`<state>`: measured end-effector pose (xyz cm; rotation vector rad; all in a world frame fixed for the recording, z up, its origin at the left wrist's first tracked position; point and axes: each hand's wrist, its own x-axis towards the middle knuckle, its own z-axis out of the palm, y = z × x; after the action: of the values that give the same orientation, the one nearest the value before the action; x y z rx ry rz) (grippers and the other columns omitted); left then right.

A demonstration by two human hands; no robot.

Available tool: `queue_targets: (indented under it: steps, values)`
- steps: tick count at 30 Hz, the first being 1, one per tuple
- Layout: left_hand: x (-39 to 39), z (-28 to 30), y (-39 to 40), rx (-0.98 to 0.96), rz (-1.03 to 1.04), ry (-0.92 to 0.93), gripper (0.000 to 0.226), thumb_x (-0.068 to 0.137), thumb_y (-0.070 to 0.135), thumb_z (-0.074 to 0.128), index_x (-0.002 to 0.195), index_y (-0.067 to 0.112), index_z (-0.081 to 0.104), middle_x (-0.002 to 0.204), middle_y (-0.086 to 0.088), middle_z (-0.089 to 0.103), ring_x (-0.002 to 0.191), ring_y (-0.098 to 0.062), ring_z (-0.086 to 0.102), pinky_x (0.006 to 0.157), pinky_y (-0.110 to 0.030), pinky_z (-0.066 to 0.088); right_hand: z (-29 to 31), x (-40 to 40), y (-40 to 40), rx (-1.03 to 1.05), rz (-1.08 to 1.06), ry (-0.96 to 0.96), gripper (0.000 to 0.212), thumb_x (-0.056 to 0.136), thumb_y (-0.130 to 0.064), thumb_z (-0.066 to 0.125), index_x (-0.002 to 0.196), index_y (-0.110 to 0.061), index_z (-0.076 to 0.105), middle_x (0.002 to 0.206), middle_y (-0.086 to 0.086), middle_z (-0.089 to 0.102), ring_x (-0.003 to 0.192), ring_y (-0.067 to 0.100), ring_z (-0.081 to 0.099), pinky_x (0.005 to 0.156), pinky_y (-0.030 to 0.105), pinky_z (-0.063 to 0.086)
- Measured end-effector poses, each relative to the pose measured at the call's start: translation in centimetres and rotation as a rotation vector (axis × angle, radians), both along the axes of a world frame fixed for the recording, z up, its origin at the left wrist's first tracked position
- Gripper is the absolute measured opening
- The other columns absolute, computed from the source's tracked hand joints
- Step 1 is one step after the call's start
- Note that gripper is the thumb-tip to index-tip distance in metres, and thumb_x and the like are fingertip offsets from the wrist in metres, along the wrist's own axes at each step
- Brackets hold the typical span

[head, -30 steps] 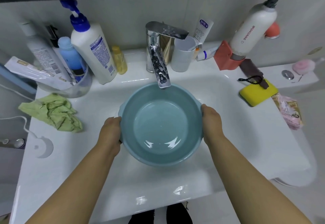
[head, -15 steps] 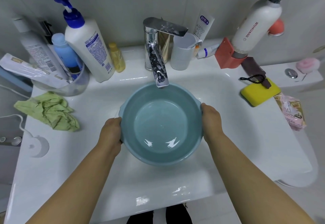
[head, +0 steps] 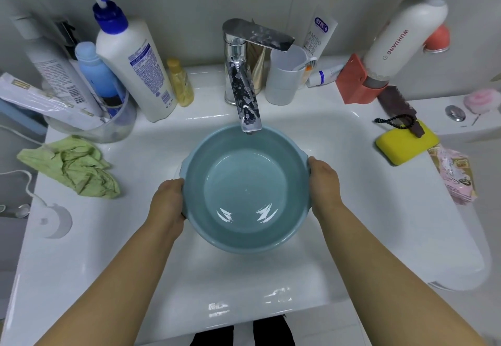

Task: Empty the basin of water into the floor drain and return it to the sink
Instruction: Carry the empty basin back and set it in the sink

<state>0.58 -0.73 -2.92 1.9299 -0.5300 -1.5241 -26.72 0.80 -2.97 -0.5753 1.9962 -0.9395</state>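
We grip the basin point(head: 245, 188) by opposite rims: left hand point(head: 168, 204) and right hand point(head: 324, 185) curled round the edges. The basin sits in the sink point(head: 339, 139), under the faucet point(head: 245, 96).

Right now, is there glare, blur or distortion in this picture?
Head view: sharp overall; bright glare streaks inside the blue basin and on the white sink front rim; wide-angle bending leans the edge bottles, such as the white pump bottle, outward; both arms look stretched.

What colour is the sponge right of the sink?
The sponge is bright yellow, clearest in the head view.
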Motion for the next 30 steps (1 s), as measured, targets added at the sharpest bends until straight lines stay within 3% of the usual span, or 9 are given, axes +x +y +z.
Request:
queue_targets:
  steps: [22,30]
  values:
    - [0.1,0.4,0.9,0.007,0.066,0.013,0.026,0.095,0.009,0.042,0.073,0.017,0.053,0.076,-0.002,0.055,0.084,-0.024,0.047,0.079,-0.04,0.037,-0.5,0.6,0.1,-0.033,-0.003,-0.042,0.039,0.098,-0.025,0.045,0.064,-0.017,0.027,0.063,-0.002,0.031,0.06,0.017,0.028,0.058,0.031,0.027]
    - [0.7,0.2,1.1,0.015,0.039,0.01,0.022,0.096,0.01,0.041,0.078,0.016,0.053,0.084,-0.006,0.056,0.09,-0.025,0.049,0.079,-0.041,0.039,-0.6,0.6,0.4,-0.012,0.027,-0.042,0.037,0.097,-0.021,0.044,0.063,-0.016,0.03,0.065,-0.001,0.035,0.061,0.017,0.03,0.057,0.03,0.028]
